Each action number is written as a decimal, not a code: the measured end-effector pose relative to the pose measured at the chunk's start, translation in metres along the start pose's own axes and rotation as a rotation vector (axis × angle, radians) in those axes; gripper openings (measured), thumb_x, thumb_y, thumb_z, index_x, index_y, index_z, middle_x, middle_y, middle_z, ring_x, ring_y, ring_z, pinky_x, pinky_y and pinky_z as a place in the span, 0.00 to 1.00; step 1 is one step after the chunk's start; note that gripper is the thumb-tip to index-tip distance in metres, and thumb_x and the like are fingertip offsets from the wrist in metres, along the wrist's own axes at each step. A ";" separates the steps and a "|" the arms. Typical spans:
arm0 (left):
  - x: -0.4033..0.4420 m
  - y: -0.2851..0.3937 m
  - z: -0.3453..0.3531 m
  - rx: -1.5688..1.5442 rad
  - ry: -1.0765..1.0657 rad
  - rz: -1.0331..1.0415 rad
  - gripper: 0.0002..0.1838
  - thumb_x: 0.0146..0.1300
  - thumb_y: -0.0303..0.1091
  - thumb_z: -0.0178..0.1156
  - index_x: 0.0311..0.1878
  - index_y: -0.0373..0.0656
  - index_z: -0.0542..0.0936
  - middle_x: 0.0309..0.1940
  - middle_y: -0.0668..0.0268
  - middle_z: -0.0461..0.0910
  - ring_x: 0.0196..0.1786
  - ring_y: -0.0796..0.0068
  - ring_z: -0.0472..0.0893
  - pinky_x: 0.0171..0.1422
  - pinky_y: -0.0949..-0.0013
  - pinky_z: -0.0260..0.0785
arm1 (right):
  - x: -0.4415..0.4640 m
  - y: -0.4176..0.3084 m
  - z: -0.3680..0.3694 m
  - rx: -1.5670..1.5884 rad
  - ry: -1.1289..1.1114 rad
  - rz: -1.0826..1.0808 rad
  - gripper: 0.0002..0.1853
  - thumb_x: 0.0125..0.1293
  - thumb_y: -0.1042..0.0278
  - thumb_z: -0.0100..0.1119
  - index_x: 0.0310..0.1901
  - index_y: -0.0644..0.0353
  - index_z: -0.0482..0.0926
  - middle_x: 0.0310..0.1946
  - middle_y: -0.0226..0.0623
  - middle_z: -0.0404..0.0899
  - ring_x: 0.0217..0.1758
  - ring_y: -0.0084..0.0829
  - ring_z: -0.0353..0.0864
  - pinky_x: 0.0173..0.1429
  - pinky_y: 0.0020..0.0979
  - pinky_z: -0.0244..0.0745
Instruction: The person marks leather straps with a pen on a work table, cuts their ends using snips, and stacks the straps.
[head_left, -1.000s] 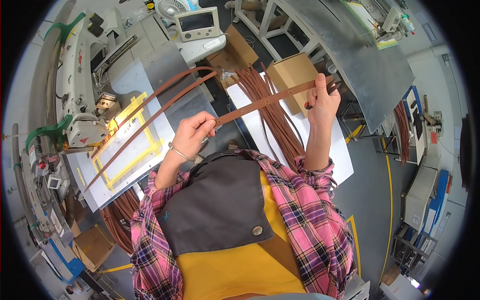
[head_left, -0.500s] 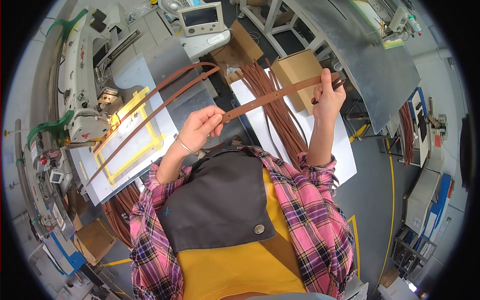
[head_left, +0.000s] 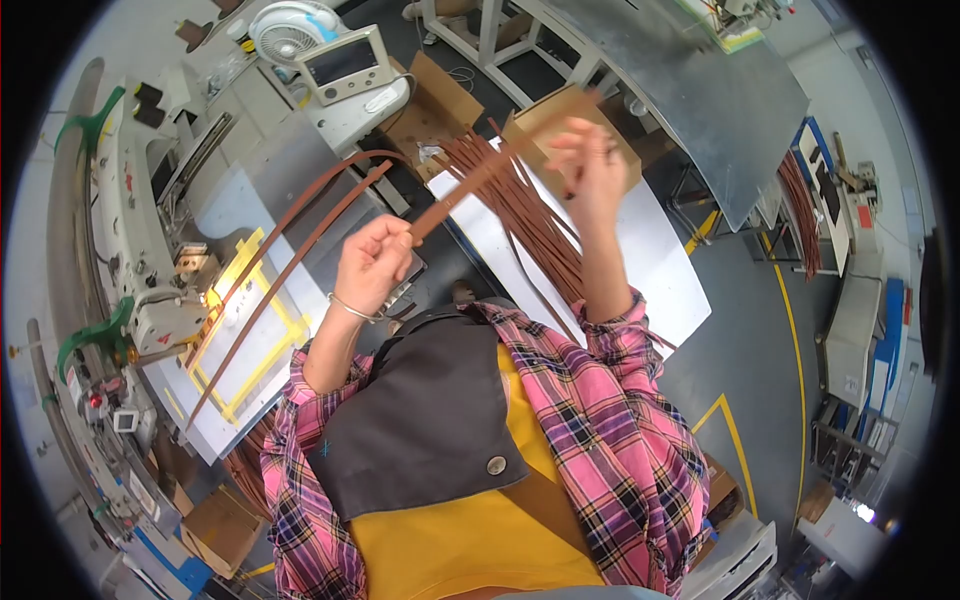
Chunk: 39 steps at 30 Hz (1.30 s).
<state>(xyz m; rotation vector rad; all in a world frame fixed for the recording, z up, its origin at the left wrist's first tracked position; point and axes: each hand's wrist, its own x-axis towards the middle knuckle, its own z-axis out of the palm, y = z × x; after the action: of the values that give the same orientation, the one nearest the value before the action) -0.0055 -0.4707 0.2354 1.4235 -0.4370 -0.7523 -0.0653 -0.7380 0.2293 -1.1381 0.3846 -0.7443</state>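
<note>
My left hand [head_left: 372, 265] pinches one end of a brown strap [head_left: 458, 196] that slants up to the right, its far part blurred. Small holes run along the strap. My right hand [head_left: 592, 175] is just below the far part of the strap, its fingers blurred and partly spread; a small dark item shows at its palm, too smeared to make out. Behind the strap, a pile of brown strips [head_left: 530, 225] lies on a white board [head_left: 655, 265]. Two long strips [head_left: 290, 262] stretch over the machine table to the left.
A sewing machine [head_left: 160, 325] with a lit needle area stands at left, beside a yellow-taped template [head_left: 298, 330]. Further back are a control screen [head_left: 343, 62], a fan [head_left: 290, 38] and open cardboard boxes [head_left: 440, 95]. A metal table [head_left: 700, 110] is at upper right.
My right hand has moved left and its fingers have loosened from the strap. The strap now slants more steeply. The whole view has shifted and turned somewhat.
</note>
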 end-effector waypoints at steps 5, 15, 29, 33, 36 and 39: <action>0.033 0.014 0.020 -0.310 0.017 0.168 0.08 0.70 0.30 0.47 0.45 0.36 0.73 0.23 0.69 0.73 0.22 0.85 0.68 0.27 0.82 0.60 | -0.057 0.060 0.026 0.015 -0.755 0.537 0.28 0.69 0.40 0.41 0.50 0.59 0.76 0.41 0.35 0.82 0.30 0.19 0.78 0.20 0.16 0.56; 0.092 -0.008 -0.020 -0.170 0.272 0.298 0.07 0.69 0.32 0.50 0.41 0.37 0.69 0.35 0.51 0.82 0.38 0.59 0.84 0.46 0.65 0.75 | -0.092 0.095 -0.115 -0.516 -0.802 0.689 0.12 0.63 0.57 0.61 0.37 0.58 0.80 0.28 0.24 0.82 0.28 0.14 0.71 0.29 0.19 0.63; 0.198 -0.120 0.007 -0.099 -0.004 -0.251 0.07 0.69 0.34 0.52 0.41 0.41 0.72 0.47 0.56 0.81 0.43 0.71 0.82 0.44 0.71 0.76 | -0.197 0.015 -0.336 -0.830 0.048 1.057 0.07 0.63 0.68 0.61 0.33 0.64 0.79 0.24 0.30 0.80 0.23 0.19 0.77 0.26 0.20 0.69; 0.186 -0.145 0.013 0.244 0.111 -0.267 0.27 0.62 0.38 0.60 0.61 0.35 0.67 0.50 0.60 0.76 0.52 0.67 0.78 0.50 0.67 0.72 | -0.204 0.062 -0.361 -0.704 0.216 0.987 0.10 0.64 0.68 0.59 0.41 0.64 0.81 0.29 0.32 0.81 0.29 0.20 0.78 0.28 0.21 0.71; 0.148 -0.165 0.002 0.467 -0.035 -0.204 0.27 0.58 0.37 0.63 0.59 0.38 0.68 0.52 0.59 0.77 0.49 0.69 0.79 0.54 0.69 0.70 | -0.210 0.127 -0.402 -1.088 0.234 0.802 0.13 0.62 0.66 0.61 0.45 0.64 0.82 0.32 0.34 0.82 0.30 0.25 0.77 0.34 0.27 0.72; 0.094 -0.185 -0.027 0.286 -0.005 -0.183 0.20 0.61 0.33 0.59 0.55 0.38 0.71 0.50 0.60 0.78 0.47 0.69 0.80 0.54 0.69 0.70 | -0.200 0.160 -0.392 -1.368 0.226 0.724 0.12 0.61 0.68 0.60 0.44 0.65 0.82 0.29 0.34 0.82 0.29 0.27 0.78 0.36 0.28 0.73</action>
<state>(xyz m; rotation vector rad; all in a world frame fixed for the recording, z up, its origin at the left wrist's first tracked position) 0.0418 -0.5125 0.0358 1.7468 -0.4345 -0.8659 -0.3979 -0.8264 -0.0883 -1.9733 1.5424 0.1609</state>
